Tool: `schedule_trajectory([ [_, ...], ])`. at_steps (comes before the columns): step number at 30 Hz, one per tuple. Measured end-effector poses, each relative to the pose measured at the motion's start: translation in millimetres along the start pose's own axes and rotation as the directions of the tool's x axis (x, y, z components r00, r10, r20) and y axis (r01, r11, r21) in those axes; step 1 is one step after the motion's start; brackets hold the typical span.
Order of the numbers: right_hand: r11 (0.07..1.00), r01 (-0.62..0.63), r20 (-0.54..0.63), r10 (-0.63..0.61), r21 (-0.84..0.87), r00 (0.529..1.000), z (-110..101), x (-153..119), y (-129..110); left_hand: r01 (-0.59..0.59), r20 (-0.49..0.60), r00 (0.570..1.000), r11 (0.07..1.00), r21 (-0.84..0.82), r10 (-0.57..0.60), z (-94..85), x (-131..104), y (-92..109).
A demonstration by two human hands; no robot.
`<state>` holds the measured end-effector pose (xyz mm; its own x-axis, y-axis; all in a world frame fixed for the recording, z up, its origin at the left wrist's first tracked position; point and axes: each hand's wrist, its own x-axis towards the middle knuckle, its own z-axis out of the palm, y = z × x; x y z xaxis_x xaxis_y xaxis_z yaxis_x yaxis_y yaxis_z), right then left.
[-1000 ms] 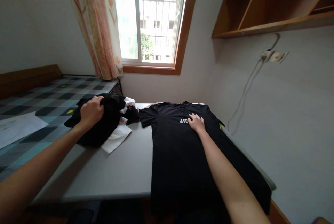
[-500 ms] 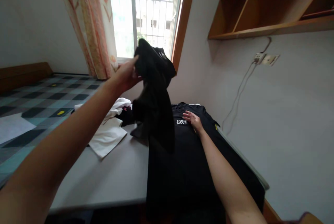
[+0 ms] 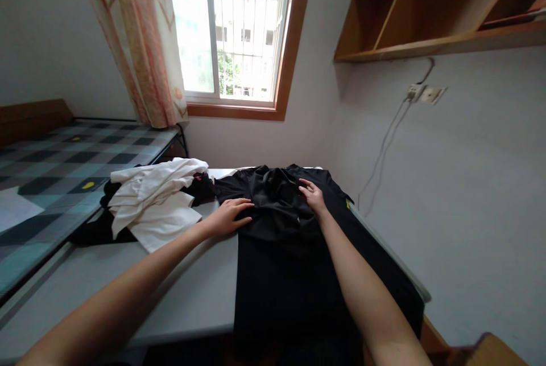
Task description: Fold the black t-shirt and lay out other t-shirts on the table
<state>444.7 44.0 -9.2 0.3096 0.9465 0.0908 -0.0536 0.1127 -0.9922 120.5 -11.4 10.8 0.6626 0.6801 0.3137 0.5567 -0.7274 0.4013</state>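
My left hand (image 3: 230, 215) lies with fingers stretched out on the left side of a crumpled black garment (image 3: 277, 206). My right hand (image 3: 313, 195) is at the other side of it, fingers apart and lightly touching the dark cloth. The rumpled garment rests on a larger black shirt (image 3: 290, 286) spread flat, which hangs over the table's near edge. The lettering seen on the shirt earlier is covered. Where one black cloth ends and the other begins is hard to tell.
White clothes (image 3: 157, 189) are heaped with dark ones on the white table (image 3: 191, 292) at the left. Further left is a bed with a checked cover (image 3: 115, 144). Cables (image 3: 384, 149) hang down the right wall below a wooden shelf (image 3: 409, 53).
My left hand has lowered the black garment from the air onto the spread shirt and let it go. My right hand has stayed in nearly the same place.
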Motion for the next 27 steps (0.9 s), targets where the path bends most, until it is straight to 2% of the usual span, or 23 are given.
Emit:
schedule_trajectory([
  [2,0.998,0.066,-0.101,-0.066,-0.005,0.993,-4,4,3,0.0,-0.022,1.0,0.999,0.037,0.001,5.0,-8,-1],
  [4,0.993,0.118,-0.226,-0.115,-0.001,0.967,-12,9,6,0.008,-0.072,0.997,1.0,0.003,-0.008,5.8,-12,-3],
  [6,0.989,0.149,-0.344,-0.144,-0.012,0.928,-23,16,8,0.056,-0.169,0.983,0.995,-0.085,-0.07,1.7,-13,-6],
  [7,0.987,0.157,-0.397,-0.154,-0.024,0.905,-29,20,9,0.094,-0.241,0.962,0.984,-0.149,-0.128,-2.2,-13,-8],
  [8,0.986,0.161,-0.45,-0.16,-0.035,0.879,-36,24,10,0.13,-0.326,0.923,0.964,-0.232,-0.203,-7.0,-13,-10],
  [9,0.986,0.161,-0.503,-0.161,-0.043,0.849,-42,27,10,0.154,-0.409,0.866,0.931,-0.332,-0.289,-12.3,-13,-13],
  [11,0.987,0.153,-0.591,-0.15,-0.044,0.792,-53,32,10,0.144,-0.536,0.715,0.844,-0.516,-0.449,-22.3,-14,-19],
  [13,0.99,0.14,-0.634,-0.123,-0.024,0.764,-60,34,9,0.105,-0.595,0.586,0.779,-0.618,-0.55,-28.3,-17,-25],
  [14,0.992,0.127,-0.639,-0.107,-0.016,0.762,-62,35,8,0.095,-0.606,0.547,0.762,-0.64,-0.577,-29.2,-19,-27],
  [15,0.994,0.1,-0.635,-0.099,-0.035,0.766,-64,34,7,0.09,-0.608,0.53,0.752,-0.654,-0.592,-28.8,-20,-29],
  [17,0.991,0.021,-0.621,-0.101,-0.135,0.777,-65,34,6,0.088,-0.587,0.544,0.736,-0.671,-0.6,-25.5,-22,-29],
  [20,0.95,-0.073,-0.617,-0.138,-0.304,0.775,-63,30,0,0.094,-0.547,0.607,0.735,-0.671,-0.577,-19.5,-22,-21],
  [22,0.934,-0.076,-0.635,-0.176,-0.349,0.752,-60,24,-8,0.102,-0.521,0.643,0.737,-0.669,-0.562,-17.5,-22,-14],
  [24,0.877,-0.024,-0.596,-0.305,-0.48,0.743,-53,14,-18,0.114,-0.494,0.683,0.747,-0.655,-0.537,-16.7,-22,-7],
  [25,0.824,0.044,-0.512,-0.392,-0.564,0.764,-48,8,-24,0.121,-0.484,0.702,0.758,-0.641,-0.522,-16.2,-22,-5],
  [27,0.698,0.265,-0.204,-0.511,-0.665,0.835,-37,-4,-31,0.128,-0.464,0.737,0.775,-0.618,-0.492,-14.2,-23,-3],
])
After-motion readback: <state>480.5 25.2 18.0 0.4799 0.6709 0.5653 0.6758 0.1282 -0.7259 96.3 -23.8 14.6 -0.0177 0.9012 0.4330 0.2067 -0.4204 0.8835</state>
